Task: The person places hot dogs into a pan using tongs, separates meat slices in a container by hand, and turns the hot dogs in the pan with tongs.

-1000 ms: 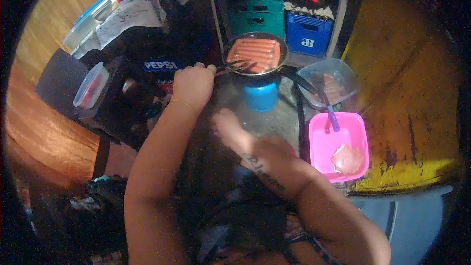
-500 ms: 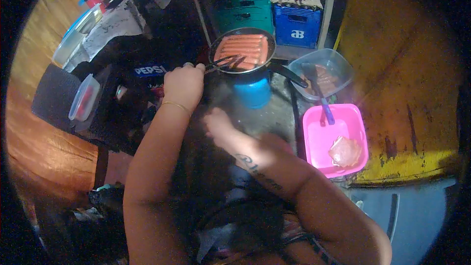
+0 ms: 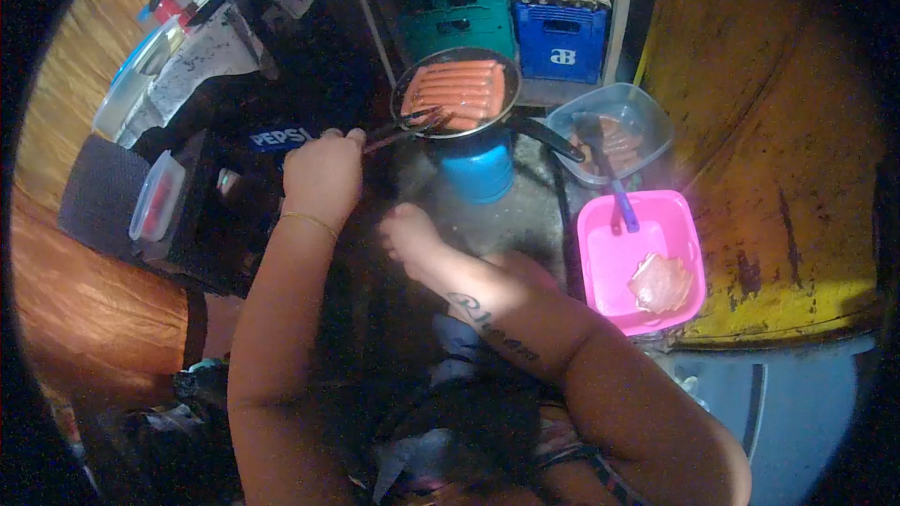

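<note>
My left hand [image 3: 323,178] is closed around the handles of dark tongs [image 3: 398,139]. The tongs' tips touch the sausages at the near left side of the frying pan [image 3: 514,98]. Several reddish sausages [image 3: 459,86] lie side by side in that pan, which sits above a small blue gas cylinder [image 3: 478,173]. My right hand [image 3: 412,234] hovers below and left of the cylinder, its fingers curled in with nothing visible in them. The pan's black handle [image 3: 548,138] points right, toward a clear plastic container [image 3: 649,122].
Inside the clear container are more sausages [image 3: 614,145] and a purple-handled spatula [image 3: 619,192]. A pink basin [image 3: 600,267] holds pale round slices [image 3: 660,286]. Behind the pan stand a blue crate [image 3: 562,42] and green crates [image 3: 459,14]. A lidded tub [image 3: 157,197] rests at left.
My left hand has drawn back left and slightly down with the tongs, whose tips now rest nearer the pan's left edge. My right hand has shifted slightly left.
</note>
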Available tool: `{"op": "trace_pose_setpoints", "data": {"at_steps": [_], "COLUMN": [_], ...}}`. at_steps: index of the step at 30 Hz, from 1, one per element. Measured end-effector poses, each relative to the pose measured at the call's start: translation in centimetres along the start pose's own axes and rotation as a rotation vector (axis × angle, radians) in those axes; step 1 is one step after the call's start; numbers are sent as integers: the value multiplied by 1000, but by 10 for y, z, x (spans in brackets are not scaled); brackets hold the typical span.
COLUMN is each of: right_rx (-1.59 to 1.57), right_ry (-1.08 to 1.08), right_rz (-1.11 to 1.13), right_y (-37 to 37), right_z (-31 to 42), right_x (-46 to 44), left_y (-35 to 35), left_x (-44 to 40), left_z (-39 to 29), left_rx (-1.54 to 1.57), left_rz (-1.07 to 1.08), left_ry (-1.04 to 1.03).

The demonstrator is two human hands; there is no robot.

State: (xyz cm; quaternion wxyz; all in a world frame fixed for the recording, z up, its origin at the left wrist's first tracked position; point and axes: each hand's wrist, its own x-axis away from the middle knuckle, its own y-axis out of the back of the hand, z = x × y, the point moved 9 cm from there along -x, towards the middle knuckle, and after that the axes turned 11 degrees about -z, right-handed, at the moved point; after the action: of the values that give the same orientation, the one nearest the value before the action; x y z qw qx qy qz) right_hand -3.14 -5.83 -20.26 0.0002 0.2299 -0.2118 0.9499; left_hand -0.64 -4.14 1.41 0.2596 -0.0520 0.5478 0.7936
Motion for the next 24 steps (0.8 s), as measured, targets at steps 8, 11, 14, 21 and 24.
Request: {"op": "trace_pose_setpoints", "data": {"at_steps": [8, 11, 14, 21, 24], "right_rx": [59, 101, 104, 83, 49], "right_ry": [82, 84, 82, 45, 65], "right_rz": [-54, -69, -70, -87, -87], "right_y": [-1, 0, 1, 5, 5], "right_z": [5, 3, 3, 11, -2], "right_x": [5, 1, -2, 8, -6], "left_y": [-11, -16, -20, -23, -17], "left_x": [-4, -5, -7, -8, -6], "left_z": [-8, -11, -13, -14, -9], "left_rx": [-8, 14, 18, -14, -16], "left_rz": [-5, -10, -24, -64, -67], "left_ry": [45, 49, 68, 89, 89]}}
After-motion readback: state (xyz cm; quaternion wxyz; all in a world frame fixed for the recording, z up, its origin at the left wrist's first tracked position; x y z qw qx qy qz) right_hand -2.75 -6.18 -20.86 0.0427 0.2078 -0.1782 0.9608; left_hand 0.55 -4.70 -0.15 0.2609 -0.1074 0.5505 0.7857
